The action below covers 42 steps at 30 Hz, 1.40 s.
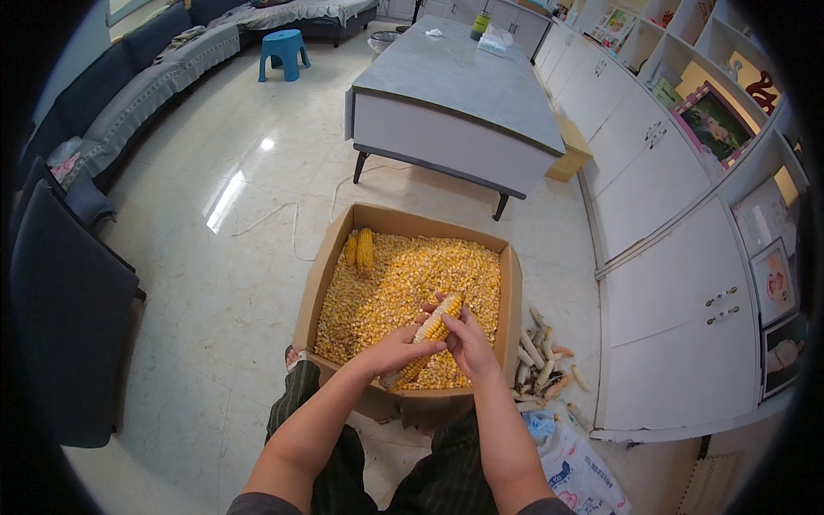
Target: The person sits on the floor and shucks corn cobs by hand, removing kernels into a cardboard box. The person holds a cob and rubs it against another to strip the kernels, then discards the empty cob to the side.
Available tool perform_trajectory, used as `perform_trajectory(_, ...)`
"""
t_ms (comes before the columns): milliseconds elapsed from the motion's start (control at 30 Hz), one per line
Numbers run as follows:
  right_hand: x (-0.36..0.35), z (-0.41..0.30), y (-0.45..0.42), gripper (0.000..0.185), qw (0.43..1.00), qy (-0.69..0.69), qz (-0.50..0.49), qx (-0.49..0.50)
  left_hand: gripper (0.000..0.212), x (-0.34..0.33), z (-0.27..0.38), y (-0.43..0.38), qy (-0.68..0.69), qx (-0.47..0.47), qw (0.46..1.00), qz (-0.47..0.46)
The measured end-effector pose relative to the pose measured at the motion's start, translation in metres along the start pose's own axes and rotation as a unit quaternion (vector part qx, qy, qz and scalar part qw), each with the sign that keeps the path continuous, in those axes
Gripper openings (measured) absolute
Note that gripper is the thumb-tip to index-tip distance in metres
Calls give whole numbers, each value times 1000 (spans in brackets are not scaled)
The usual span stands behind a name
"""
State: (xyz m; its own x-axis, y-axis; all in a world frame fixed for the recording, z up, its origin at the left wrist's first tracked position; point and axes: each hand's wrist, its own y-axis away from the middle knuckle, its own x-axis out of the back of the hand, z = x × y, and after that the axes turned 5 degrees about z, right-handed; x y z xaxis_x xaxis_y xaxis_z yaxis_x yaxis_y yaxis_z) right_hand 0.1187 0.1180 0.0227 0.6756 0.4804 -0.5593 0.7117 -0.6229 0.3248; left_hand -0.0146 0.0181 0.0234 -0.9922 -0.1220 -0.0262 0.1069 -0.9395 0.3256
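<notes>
Both my hands hold a partly shelled corn cob [432, 328] over a cardboard box [514, 283]. Yellow kernels remain along one side of the cob, while a pale stripe is bare. My left hand [402, 351] grips its lower part, and my right hand [465, 338] has its thumb near the upper end. Loose corn kernels [412, 277] fill much of the box beneath them. Two corn cobs with kernels [364, 250] lie at the box's far left corner. Some fingers are hidden behind the cob.
Bare corn cobs [544, 360] are heaped on the floor right of the box, near a printed plastic bag [579, 470]. Ahead stands a grey-topped table [450, 77]. White cabinets [669, 322] line the right; a dark chair [71, 322] and blue stool [283, 53] are left.
</notes>
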Motion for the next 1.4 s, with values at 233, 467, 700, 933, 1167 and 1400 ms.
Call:
perform_trajectory(233, 14, 11, -6, 29, 998, -11, 56, 37, 45, 1, -9, 1, -42, 24, 999, -9)
perform_trajectory(467, 14, 29, -17, 28, 987, 61, 131, 71, 50, -8, -19, 0, -226, -10, 971, 76)
perform_trajectory(700, -3, 16, -6, 40, 995, -6, 100, 4, 50, 0, -9, 8, -126, 59, 989, 46)
perform_trajectory(933, -1, 43, -11, 51, 985, 114, 117, 51, 49, -4, -11, 25, -193, 75, 975, 86)
perform_trajectory(1167, -15, 43, -6, 61, 993, 33, 116, 14, 50, 9, -21, 23, -109, 64, 989, 72)
perform_trajectory(1400, -15, 51, -11, 65, 976, 155, 138, 70, 54, 8, -13, 19, -190, 73, 977, 64)
